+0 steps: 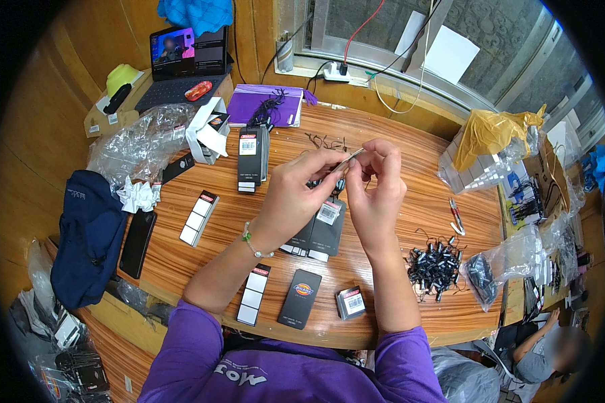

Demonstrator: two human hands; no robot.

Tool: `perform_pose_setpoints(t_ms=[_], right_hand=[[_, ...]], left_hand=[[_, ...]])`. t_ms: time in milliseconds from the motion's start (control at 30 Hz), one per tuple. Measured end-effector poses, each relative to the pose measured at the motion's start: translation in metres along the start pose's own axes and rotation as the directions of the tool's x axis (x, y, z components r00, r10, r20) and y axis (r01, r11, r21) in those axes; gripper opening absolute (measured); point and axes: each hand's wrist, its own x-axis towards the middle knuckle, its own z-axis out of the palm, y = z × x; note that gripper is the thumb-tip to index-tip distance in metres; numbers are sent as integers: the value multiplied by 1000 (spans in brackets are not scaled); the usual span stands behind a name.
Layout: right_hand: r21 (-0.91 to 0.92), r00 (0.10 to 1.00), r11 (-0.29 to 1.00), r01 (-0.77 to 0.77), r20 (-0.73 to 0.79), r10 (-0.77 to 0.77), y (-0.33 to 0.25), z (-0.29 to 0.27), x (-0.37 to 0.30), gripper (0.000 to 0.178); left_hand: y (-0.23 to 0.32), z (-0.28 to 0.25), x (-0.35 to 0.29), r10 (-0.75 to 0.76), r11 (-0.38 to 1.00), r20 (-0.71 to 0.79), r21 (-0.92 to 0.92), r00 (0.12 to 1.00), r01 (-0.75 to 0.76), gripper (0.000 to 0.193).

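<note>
Over the middle of the table my left hand (292,188) is closed, pinching a thin tag (347,161) seen almost edge-on. At the tag's other end, my right hand (378,181) is closed with thumb and fingertips together. Whether a cord passes through the tag is hidden by the fingers. Beneath the hands lie dark grey hang tags (327,232) with white barcode stickers and black cord. Nearer me are a strip of white labels (254,295), a single dark tag (300,299) with an oval emblem, and a small sticker stack (350,303).
A pile of black cord loops (435,267) sits at right, near a red pen (456,215). Farther back stand a tall tag stack (250,158), a purple folder (238,101) and a laptop (181,87). At left are a navy pouch (87,235) and black phone (138,245). Another person (541,349) sits lower right.
</note>
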Motion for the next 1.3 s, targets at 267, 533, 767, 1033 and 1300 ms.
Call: perform_pose_setpoints(t_ms=[267, 533, 767, 1033, 1300], right_hand=[[560, 902, 709, -428, 308, 301, 2, -15, 10, 20], [612, 831, 562, -556, 399, 388, 7, -10, 8, 13], [615, 882, 659, -433, 139, 450, 18, -24, 14, 7], [896, 976, 434, -96, 0, 216, 14, -58, 27, 9], [614, 981, 788, -47, -119, 152, -12, -77, 22, 21]], left_hand=[[1, -8, 7, 161, 984, -42, 85, 986, -157, 21], [-2, -16, 10, 518, 734, 96, 460, 850, -499, 25], [-3, -10, 8, 418, 807, 223, 354, 881, -472, 23], [7, 7, 0, 97, 989, 245, 83, 965, -121, 25], [3, -78, -70, -435, 899, 394, 239, 810, 367, 50]])
